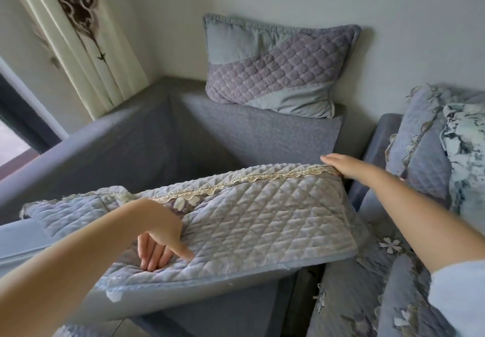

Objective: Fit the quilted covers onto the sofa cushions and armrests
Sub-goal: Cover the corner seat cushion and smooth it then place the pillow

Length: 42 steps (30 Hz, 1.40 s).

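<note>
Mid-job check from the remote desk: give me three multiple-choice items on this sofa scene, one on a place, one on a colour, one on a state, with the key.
1. Where does the quilted pillow stand?
A. On the floor
B. On top of the grey back cushion, against the wall
C. Under the curtain

2. What colour is the lace trim on the quilted cover?
A. Beige
B. Red
C. Black

3. What is the right hand doing?
A. Hanging idle
B. Holding the pillow
C. Resting with straight fingers on the cover's far corner

Key: B, it leans on the wall above the cushion; A, the trim is pale beige; C, its fingers lie flat there, while the left hand grips the cover's near part.
</note>
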Each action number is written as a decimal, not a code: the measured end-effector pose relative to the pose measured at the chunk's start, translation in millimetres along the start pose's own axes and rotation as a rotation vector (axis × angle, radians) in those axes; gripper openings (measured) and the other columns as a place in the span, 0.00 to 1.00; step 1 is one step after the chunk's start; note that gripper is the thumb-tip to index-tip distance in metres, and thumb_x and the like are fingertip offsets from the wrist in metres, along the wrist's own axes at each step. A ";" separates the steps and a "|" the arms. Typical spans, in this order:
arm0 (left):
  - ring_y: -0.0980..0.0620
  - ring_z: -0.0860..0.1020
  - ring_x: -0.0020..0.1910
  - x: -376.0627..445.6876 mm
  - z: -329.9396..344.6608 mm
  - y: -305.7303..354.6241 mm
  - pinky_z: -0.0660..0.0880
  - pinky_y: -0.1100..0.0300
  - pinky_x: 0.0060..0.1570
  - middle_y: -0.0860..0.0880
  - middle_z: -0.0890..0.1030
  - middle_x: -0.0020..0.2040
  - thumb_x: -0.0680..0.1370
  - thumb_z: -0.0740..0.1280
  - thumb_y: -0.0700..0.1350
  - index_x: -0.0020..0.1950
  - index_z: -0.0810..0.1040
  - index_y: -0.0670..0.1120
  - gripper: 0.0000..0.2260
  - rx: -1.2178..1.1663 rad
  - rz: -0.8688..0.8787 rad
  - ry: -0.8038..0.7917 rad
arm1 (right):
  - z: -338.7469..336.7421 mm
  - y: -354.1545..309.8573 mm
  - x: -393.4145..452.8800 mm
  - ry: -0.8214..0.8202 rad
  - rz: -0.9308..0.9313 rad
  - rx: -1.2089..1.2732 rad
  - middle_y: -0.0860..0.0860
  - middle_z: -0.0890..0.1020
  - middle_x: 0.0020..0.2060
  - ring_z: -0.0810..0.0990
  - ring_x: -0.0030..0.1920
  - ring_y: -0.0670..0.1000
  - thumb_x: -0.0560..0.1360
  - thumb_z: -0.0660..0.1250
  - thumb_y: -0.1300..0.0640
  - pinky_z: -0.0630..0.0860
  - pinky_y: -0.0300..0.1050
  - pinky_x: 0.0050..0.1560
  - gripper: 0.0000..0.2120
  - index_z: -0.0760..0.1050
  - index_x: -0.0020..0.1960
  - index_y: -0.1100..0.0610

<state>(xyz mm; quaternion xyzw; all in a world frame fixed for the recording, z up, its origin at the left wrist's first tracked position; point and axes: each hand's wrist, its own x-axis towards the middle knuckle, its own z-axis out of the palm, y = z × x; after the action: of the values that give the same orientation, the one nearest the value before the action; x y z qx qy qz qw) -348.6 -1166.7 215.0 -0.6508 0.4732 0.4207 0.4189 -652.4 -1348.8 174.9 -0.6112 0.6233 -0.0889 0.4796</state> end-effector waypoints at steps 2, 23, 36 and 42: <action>0.48 0.81 0.51 -6.5 -6.1 -7.0 0.76 0.65 0.45 0.40 0.81 0.56 0.79 0.55 0.59 0.57 0.78 0.36 0.28 -0.021 -0.002 0.055 | 11.3 -2.0 8.0 -0.218 0.134 0.199 0.52 0.79 0.47 0.76 0.46 0.50 0.78 0.57 0.45 0.71 0.44 0.46 0.20 0.73 0.62 0.57; 0.47 0.75 0.56 51.6 -50.2 14.7 0.67 0.58 0.45 0.48 0.79 0.57 0.81 0.47 0.56 0.58 0.77 0.49 0.22 -0.226 0.003 1.182 | 18.4 23.5 37.9 -0.109 -0.221 0.141 0.52 0.75 0.41 0.74 0.40 0.50 0.78 0.56 0.66 0.70 0.43 0.39 0.12 0.72 0.44 0.52; 0.46 0.74 0.58 49.7 -53.2 13.2 0.70 0.55 0.52 0.48 0.79 0.59 0.78 0.57 0.56 0.60 0.78 0.49 0.18 -0.433 0.072 1.127 | 10.8 8.2 25.7 0.113 -0.492 -0.242 0.60 0.75 0.62 0.72 0.64 0.58 0.77 0.58 0.68 0.66 0.46 0.62 0.16 0.72 0.63 0.63; 0.45 0.75 0.56 49.4 -43.9 15.3 0.70 0.54 0.54 0.46 0.80 0.55 0.79 0.58 0.53 0.56 0.80 0.45 0.17 -0.449 0.121 1.237 | 20.4 2.0 37.2 -0.074 -0.290 -0.327 0.59 0.71 0.67 0.69 0.67 0.58 0.79 0.55 0.63 0.64 0.47 0.66 0.18 0.65 0.69 0.61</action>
<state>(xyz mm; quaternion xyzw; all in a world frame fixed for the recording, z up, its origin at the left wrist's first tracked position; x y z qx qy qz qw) -347.0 -1224.3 179.0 -0.8164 0.5630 0.0805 -0.1004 -631.7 -1370.1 144.6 -0.7669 0.5169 -0.0321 0.3791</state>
